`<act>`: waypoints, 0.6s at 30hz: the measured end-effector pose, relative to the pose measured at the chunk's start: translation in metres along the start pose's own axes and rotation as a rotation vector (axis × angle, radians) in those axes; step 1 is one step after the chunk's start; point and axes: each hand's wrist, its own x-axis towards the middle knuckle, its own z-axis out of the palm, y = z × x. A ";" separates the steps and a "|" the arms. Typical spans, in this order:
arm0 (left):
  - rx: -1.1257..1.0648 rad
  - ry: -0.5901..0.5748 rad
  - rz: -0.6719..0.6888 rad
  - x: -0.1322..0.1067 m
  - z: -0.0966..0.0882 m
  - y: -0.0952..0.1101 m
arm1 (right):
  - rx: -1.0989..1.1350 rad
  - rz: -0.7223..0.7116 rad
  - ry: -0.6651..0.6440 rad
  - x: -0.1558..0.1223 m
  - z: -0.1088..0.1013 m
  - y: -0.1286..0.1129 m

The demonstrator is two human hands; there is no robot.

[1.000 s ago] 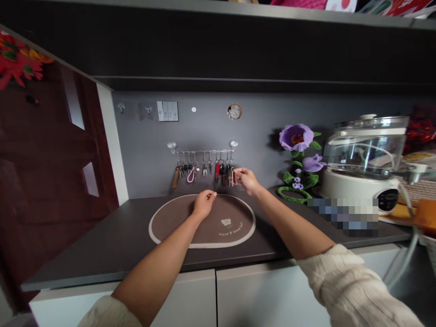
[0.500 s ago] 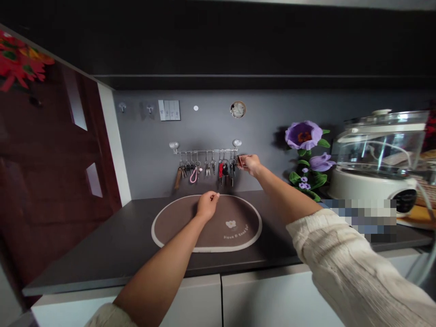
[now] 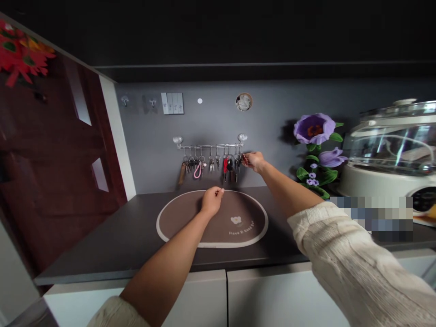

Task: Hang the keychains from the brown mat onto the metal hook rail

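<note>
The right hand (image 3: 255, 161) is at the right end of the clear rail (image 3: 211, 146) on the wall, its fingertips pinched on a small red piece (image 3: 245, 159), just beside the last hanging keys; whether the piece touches a hook cannot be told; the left hand (image 3: 211, 200) is over the far edge of the brown oval mat (image 3: 184, 218), its fingers curled closed, and whether they hold anything cannot be told; along the rail hang a brown tag (image 3: 182, 170) near its left end, a pink loop (image 3: 198, 171), and a red strap (image 3: 225, 165) toward its right end; purple flowers (image 3: 314, 129) and a glass-topped appliance (image 3: 371, 181) stand toward the counter's (image 3: 102, 240) right end.
</note>
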 end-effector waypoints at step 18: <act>0.031 -0.001 0.006 0.001 0.000 -0.003 | 0.064 -0.046 -0.052 0.006 -0.003 0.024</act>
